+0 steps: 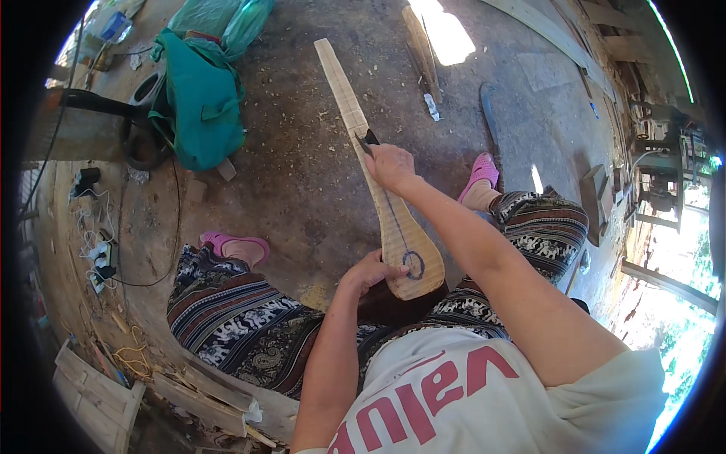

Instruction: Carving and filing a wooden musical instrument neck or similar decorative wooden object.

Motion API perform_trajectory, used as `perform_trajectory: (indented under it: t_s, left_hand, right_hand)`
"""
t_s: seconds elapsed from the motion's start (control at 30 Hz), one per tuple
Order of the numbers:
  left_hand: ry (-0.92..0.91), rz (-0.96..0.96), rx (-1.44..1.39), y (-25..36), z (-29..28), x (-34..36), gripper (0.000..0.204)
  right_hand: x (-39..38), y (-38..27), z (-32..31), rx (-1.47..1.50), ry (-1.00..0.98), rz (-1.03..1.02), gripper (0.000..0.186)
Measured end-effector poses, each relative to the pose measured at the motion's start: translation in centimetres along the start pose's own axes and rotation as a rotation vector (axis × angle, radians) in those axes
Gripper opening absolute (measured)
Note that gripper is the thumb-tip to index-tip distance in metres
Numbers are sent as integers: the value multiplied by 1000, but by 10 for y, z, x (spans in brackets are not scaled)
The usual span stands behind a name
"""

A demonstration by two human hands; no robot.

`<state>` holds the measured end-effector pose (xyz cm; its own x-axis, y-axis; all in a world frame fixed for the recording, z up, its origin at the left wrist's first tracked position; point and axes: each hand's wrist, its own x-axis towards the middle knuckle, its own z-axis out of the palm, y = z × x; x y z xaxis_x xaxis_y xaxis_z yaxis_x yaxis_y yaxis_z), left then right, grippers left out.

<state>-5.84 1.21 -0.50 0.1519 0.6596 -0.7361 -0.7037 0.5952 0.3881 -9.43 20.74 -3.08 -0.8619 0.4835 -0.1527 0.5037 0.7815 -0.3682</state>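
A long, paddle-shaped piece of pale wood (pixel 393 227) slants away from my lap, its narrow neck pointing far and slightly left. On its broad near end are a drawn dark line and a ring. My left hand (pixel 369 272) grips the left edge of that broad end, thumb on top beside the ring. At the foot of the neck, my right hand (pixel 392 166) is closed round a small dark-bladed tool (pixel 368 141) that touches the wood's right edge. Its handle is hidden in my fingers, so I cannot tell its exact kind.
Shavings litter the concrete floor (pixel 302 151). A green bag (pixel 197 106) stands at far left; cords and a power strip (pixel 102 253) lie below it. A curved blade (pixel 489 113) and a wooden strip (pixel 423 53) rest far right. My pink clogs (pixel 482 172) flank the work.
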Motion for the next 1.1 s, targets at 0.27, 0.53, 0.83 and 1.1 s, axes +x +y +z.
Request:
perform_trajectory:
  t_s: [0.27, 0.53, 0.83, 1.1]
  left_hand:
    - [-26, -50, 18, -7, -14, -1, 51]
    - [-18, 9, 39, -4, -3, 3, 52]
    - [-38, -80, 37, -10, -15, -2, 51]
    - [54, -12, 43, -8, -1, 3, 54]
  right_hand:
    - [-167, -27, -49, 80, -166, -56, 30]
    - [19, -1, -6, -6, -42, 13, 27]
    - [-176, -28, -51, 157, -74, -164, 33]
    - [19, 7, -8, 20, -31, -2, 25]
